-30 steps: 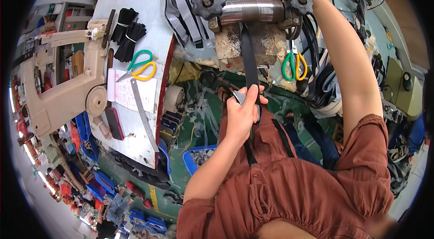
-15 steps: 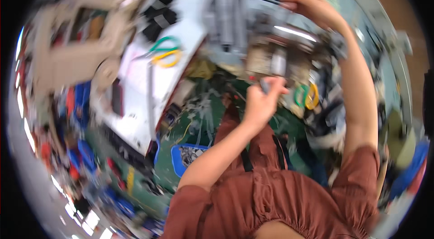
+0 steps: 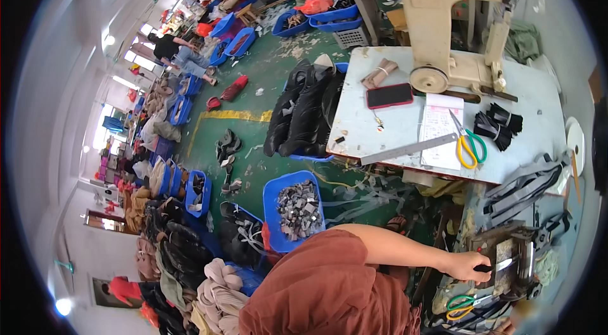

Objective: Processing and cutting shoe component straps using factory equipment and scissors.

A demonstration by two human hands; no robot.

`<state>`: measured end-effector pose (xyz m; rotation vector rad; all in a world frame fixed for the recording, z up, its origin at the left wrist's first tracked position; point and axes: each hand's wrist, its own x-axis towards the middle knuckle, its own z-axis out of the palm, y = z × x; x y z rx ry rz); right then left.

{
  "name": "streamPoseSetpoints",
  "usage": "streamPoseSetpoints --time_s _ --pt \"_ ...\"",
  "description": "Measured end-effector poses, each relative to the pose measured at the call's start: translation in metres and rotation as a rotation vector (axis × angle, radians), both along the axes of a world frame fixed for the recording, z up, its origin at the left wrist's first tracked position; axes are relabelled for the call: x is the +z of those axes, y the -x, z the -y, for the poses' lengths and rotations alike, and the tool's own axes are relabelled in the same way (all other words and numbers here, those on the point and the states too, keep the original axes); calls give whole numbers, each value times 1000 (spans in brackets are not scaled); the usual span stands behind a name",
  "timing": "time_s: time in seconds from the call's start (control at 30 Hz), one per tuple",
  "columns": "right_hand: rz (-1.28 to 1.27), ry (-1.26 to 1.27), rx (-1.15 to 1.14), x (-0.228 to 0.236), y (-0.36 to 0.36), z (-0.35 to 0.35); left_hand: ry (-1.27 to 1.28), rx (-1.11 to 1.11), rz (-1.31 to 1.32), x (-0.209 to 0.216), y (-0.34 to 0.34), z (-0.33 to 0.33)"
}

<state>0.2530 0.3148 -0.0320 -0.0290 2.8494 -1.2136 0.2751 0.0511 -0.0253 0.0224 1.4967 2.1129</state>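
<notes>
My left hand (image 3: pixel 470 267) reaches right, its fingers curled closed at the near side of a small dark metal machine (image 3: pixel 524 259). Something dark shows at the fingertips, too small to name. A pale strip (image 3: pixel 504 265) lies on the machine just beyond those fingers. Below it, scissors with green and yellow handles (image 3: pixel 461 307) rest on the bench among scraps. Only a sliver of skin, seemingly my right hand (image 3: pixel 505 327), shows at the lower right edge; its fingers are hidden. Grey strips (image 3: pixel 525 186) lie on the bench behind the machine.
A white table (image 3: pixel 392 135) bears a beige sewing machine (image 3: pixel 437 25), a phone (image 3: pixel 389 95), a steel ruler (image 3: pixel 408 149), more scissors (image 3: pixel 467 148) and black bundles (image 3: pixel 498 125). A blue tub (image 3: pixel 274 194) of small grey pieces stands on the floor. A person (image 3: pixel 170 50) sits far off.
The view has swung left, bringing the workshop floor into sight. My right arm, earlier raised over the bench, is now nearly out of view. My left hand stays by the metal machine.
</notes>
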Motion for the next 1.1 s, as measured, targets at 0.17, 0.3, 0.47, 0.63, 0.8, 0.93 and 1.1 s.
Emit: streamPoseSetpoints --time_s 0.17,0.3,0.47,0.63,0.8,0.93,1.1 --pt "42 369 34 18 -40 72 -244 260 -15 28 7 15" --pt "-104 373 84 86 -32 190 -476 337 90 41 2 50" --pt "-382 335 55 92 -19 199 -755 371 194 79 -6 38" --pt "-277 334 -57 99 -25 204 -762 346 210 83 -13 46" --pt "-39 525 -53 101 -28 191 -780 291 266 83 -13 48" --pt "39 609 -99 103 -26 185 -735 249 293 84 -6 45" --pt "95 681 -161 104 -27 178 -696 151 265 78 3 43"
